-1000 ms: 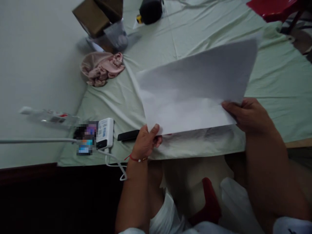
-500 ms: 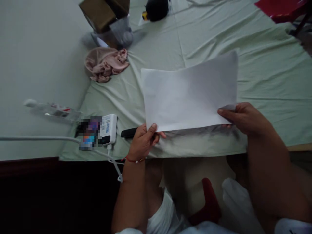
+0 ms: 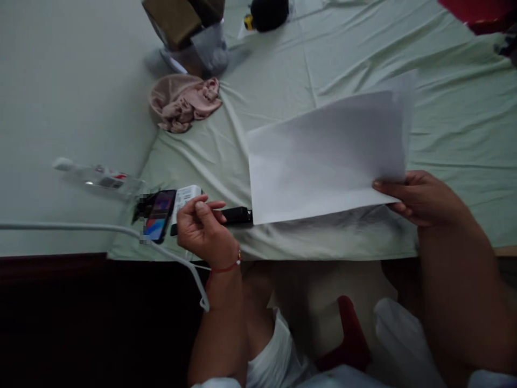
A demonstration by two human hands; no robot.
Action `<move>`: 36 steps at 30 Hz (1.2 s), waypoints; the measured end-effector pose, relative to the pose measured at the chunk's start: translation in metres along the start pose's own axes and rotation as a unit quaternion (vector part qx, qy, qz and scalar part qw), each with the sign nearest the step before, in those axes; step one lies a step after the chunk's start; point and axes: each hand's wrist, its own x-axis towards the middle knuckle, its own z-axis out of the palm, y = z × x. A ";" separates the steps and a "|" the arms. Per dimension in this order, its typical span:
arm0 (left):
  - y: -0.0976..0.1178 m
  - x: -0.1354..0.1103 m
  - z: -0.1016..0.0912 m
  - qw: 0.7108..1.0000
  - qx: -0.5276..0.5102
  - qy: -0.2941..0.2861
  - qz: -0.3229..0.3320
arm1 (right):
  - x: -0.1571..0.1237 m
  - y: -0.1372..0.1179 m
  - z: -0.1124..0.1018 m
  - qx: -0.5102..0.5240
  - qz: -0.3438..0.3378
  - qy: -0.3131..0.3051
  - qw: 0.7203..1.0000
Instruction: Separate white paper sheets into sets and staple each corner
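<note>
My right hand pinches the lower right corner of white paper, thumb on top. The paper is held up above the green sheet, its left part unsupported by a hand. A second edge shows at its right side, so more than one sheet seems to be there. My left hand is off the paper, with loosely bent fingers apart. It is over the left end of a black stapler-like object, whose far end shows beside the paper's lower left corner. Whether the fingers touch it I cannot tell.
A white power bank, a phone and a clear bottle are at the left. A white cable-like bar crosses there. Pink cloth, a cardboard box and a black rounded object are farther back.
My left hand has let go of the paper's lower left corner and moved left to the black object. My right hand still holds the paper, which now tilts up more at the right.
</note>
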 end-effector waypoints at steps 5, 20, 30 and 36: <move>-0.027 0.009 -0.008 0.991 0.106 -0.045 0.067 | 0.001 0.006 0.012 -0.054 0.017 -0.038 0.998; -0.062 0.013 -0.014 0.930 0.311 -0.196 -0.020 | 0.005 0.011 0.038 -0.072 0.006 -0.033 0.997; -0.063 0.013 -0.018 0.917 0.315 -0.244 -0.001 | 0.006 0.010 0.043 -0.074 0.001 -0.018 0.997; -0.038 0.009 -0.011 0.845 0.441 -0.302 0.019 | 0.013 0.019 0.038 -0.139 -0.072 -0.043 0.987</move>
